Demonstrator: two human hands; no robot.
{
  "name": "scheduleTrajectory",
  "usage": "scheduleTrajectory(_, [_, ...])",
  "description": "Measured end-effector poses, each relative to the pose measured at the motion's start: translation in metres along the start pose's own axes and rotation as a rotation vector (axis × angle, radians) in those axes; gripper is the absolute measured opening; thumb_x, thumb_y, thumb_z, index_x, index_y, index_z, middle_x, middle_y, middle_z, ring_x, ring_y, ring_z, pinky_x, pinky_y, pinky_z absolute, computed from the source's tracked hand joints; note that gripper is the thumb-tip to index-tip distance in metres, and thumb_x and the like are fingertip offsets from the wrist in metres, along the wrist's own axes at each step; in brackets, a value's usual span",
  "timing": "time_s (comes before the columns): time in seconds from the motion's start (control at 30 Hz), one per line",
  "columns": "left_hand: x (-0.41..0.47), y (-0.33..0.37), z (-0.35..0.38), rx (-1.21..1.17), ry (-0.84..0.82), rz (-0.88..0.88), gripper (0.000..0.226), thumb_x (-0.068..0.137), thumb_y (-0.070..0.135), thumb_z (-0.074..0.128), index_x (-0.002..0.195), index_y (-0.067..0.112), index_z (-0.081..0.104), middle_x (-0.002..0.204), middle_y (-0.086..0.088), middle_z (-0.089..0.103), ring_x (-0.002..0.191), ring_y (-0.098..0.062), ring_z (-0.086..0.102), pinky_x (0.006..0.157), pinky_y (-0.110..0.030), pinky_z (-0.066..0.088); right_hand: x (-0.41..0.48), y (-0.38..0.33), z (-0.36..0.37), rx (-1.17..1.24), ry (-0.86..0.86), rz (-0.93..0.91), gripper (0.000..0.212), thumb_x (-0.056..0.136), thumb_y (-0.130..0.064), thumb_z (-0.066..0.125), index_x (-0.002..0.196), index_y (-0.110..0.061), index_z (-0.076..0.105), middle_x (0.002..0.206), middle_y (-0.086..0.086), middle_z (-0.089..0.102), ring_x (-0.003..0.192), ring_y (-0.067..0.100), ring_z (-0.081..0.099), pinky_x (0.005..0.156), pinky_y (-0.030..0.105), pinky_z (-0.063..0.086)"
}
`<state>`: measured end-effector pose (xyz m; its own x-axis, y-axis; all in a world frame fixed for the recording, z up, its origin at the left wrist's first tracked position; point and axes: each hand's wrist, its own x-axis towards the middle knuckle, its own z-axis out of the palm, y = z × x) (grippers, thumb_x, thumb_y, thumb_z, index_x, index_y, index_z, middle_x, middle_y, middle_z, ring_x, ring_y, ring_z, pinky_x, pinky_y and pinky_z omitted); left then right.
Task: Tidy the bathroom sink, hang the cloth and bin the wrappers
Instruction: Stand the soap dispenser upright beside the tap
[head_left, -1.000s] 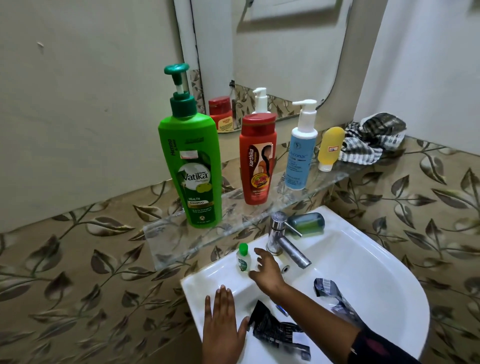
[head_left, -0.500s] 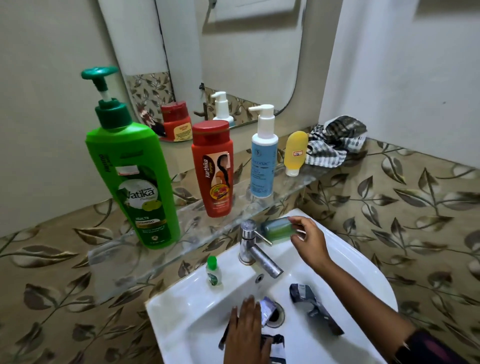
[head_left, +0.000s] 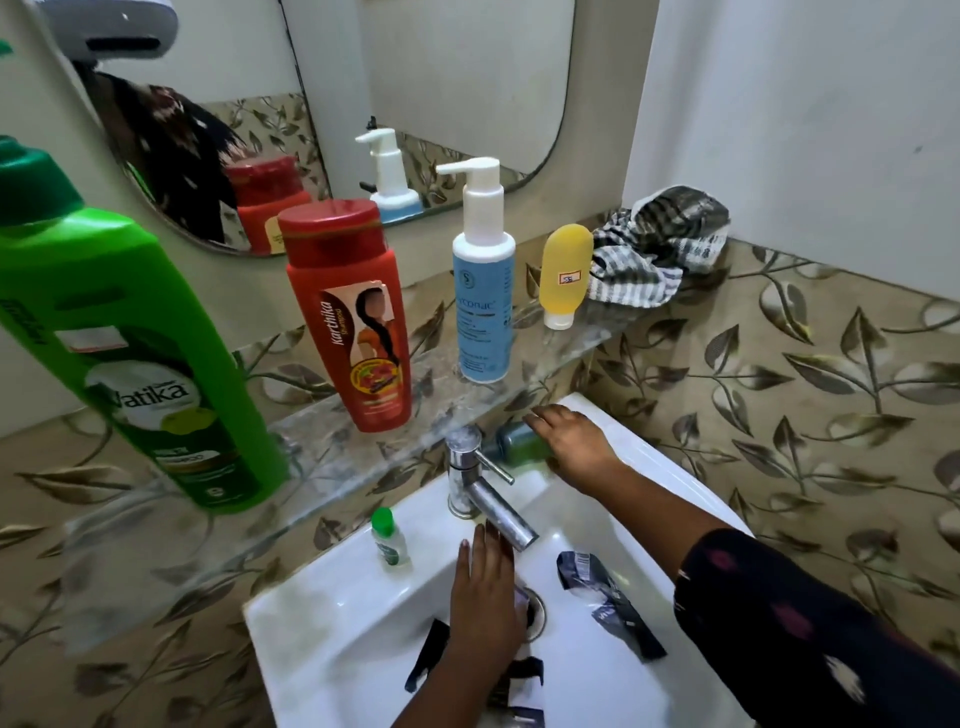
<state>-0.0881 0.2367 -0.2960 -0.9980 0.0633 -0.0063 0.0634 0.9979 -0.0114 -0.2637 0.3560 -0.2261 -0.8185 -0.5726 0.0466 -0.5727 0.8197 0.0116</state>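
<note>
Nearest to the camera, the left hand (head_left: 485, 597) lies flat in the bowl of the white ceramic sink (head_left: 332, 618), palm down, with the fingers stretched out toward the drain. It presses on a crumpled black plastic wrapper (head_left: 431, 652), whose dark edges show at both sides of the wrist. The grip of this hand is spread, not closed around anything. A second black wrapper with a barcode (head_left: 605, 597) lies in the bowl to the right, apart from the hand and near the dark patterned sleeve (head_left: 789, 623) of the right arm.

A little further, a small clear bottle with a green cap (head_left: 389, 540) stands upright on the left part of the sink rim, beside the chrome tap (head_left: 478, 483). Behind the tap, the right hand (head_left: 576, 441) rests over a dark green bottle lying on its side (head_left: 514, 439) on the back rim — the fingers cover its right end, but I cannot tell if they are pressed around it or only laid on it.

Above is a clear glass shelf (head_left: 322, 457). On it stand, from left to right, a big green shampoo bottle (head_left: 130, 358), a red shampoo bottle (head_left: 353, 317), a white and blue pump bottle (head_left: 483, 280) and a small yellow tube standing on its cap (head_left: 563, 275). At the far right end — next to the yellow tube — the checked cloth (head_left: 657, 244) lies bunched up against the wall. Behind all is the mirror (head_left: 441, 93).
</note>
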Motion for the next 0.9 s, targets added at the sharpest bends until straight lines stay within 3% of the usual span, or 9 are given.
scheduleTrajectory(0.07, [0.002,0.001,0.002,0.015,-0.008,-0.009,0.077,0.03,0.053,0.081,0.092,0.006,0.076,0.1,-0.01,0.075,0.098,-0.026,0.069,0.094,-0.042,0.036,0.008,-0.002,0.005,-0.119,-0.068,0.008,0.064,0.088,-0.009,0.051,0.144,-0.016,0.022,0.156,0.009,0.022,0.138,0.027,0.028,0.112,0.041,0.026])
scheduleTrajectory(0.17, [0.004,0.001,0.002,0.021,-0.014,-0.006,0.074,0.028,0.052,0.081,0.088,0.008,0.076,0.097,-0.008,0.075,0.096,-0.025,0.07,0.091,-0.043,0.046,0.011,-0.003,0.015,-0.186,-0.098,0.027,0.062,0.09,-0.012,0.05,0.145,-0.018,0.021,0.153,0.01,0.026,0.136,0.027,0.032,0.11,0.044,0.028])
scheduleTrajectory(0.27, [0.007,0.002,-0.004,0.008,-0.023,-0.014,0.075,0.026,0.055,0.08,0.086,0.01,0.077,0.094,-0.006,0.076,0.093,-0.023,0.071,0.079,-0.039,0.058,0.009,-0.004,0.015,-0.304,0.035,0.009,0.058,0.066,-0.031,0.077,0.121,-0.028,0.059,0.114,-0.001,0.067,0.1,0.017,0.064,0.085,0.028,0.05])
scheduleTrajectory(0.33, [0.007,0.002,-0.01,-0.01,-0.03,-0.024,0.078,0.028,0.058,0.077,0.09,0.011,0.076,0.096,-0.004,0.076,0.095,-0.022,0.07,0.077,-0.038,0.058,0.007,-0.003,0.017,-0.29,0.095,0.01,0.054,0.065,-0.026,0.076,0.117,-0.025,0.061,0.108,-0.001,0.069,0.094,0.018,0.065,0.08,0.027,0.051])
scheduleTrajectory(0.4, [0.008,-0.001,-0.011,-0.021,-0.017,-0.021,0.081,0.042,0.059,0.073,0.106,0.009,0.07,0.113,-0.006,0.07,0.109,-0.025,0.064,0.09,-0.04,0.053,0.01,0.001,0.033,-0.19,0.077,0.02,0.055,0.085,-0.009,0.05,0.137,-0.017,0.036,0.135,0.01,0.049,0.118,0.03,0.048,0.097,0.038,0.039])
scheduleTrajectory(0.47, [0.008,-0.002,-0.012,-0.021,-0.032,-0.023,0.083,0.043,0.059,0.074,0.108,0.008,0.069,0.115,-0.007,0.069,0.11,-0.025,0.063,0.091,-0.04,0.052,0.009,0.004,0.042,-0.07,0.091,0.084,0.057,0.088,-0.006,0.042,0.142,-0.014,0.026,0.144,0.013,0.037,0.126,0.031,0.039,0.102,0.04,0.033])
scheduleTrajectory(0.57, [0.006,-0.001,-0.01,-0.019,-0.039,-0.006,0.083,0.03,0.061,0.077,0.095,0.01,0.075,0.099,-0.005,0.075,0.096,-0.021,0.07,0.076,-0.037,0.059,-0.002,0.003,0.052,0.189,0.252,0.193,0.062,0.086,-0.015,0.058,0.142,-0.012,0.031,0.143,0.013,0.042,0.124,0.033,0.041,0.102,0.04,0.036])
scheduleTrajectory(0.73, [0.005,0.0,-0.006,-0.027,-0.044,-0.002,0.087,0.03,0.062,0.078,0.097,0.008,0.074,0.099,-0.007,0.075,0.095,-0.024,0.07,0.076,-0.04,0.058,-0.014,-0.013,0.06,0.828,0.406,0.421,0.066,0.086,-0.021,0.065,0.139,-0.001,0.032,0.14,0.02,0.044,0.125,0.035,0.045,0.102,0.043,0.041])
scheduleTrajectory(0.9, [0.007,-0.001,-0.006,-0.015,-0.039,-0.007,0.088,0.026,0.064,0.078,0.095,0.009,0.075,0.098,-0.006,0.075,0.094,-0.023,0.07,0.076,-0.039,0.059,-0.014,-0.021,0.065,1.046,0.441,0.513,0.07,0.08,-0.017,0.072,0.136,-0.002,0.033,0.135,0.021,0.049,0.122,0.034,0.05,0.099,0.045,0.048])
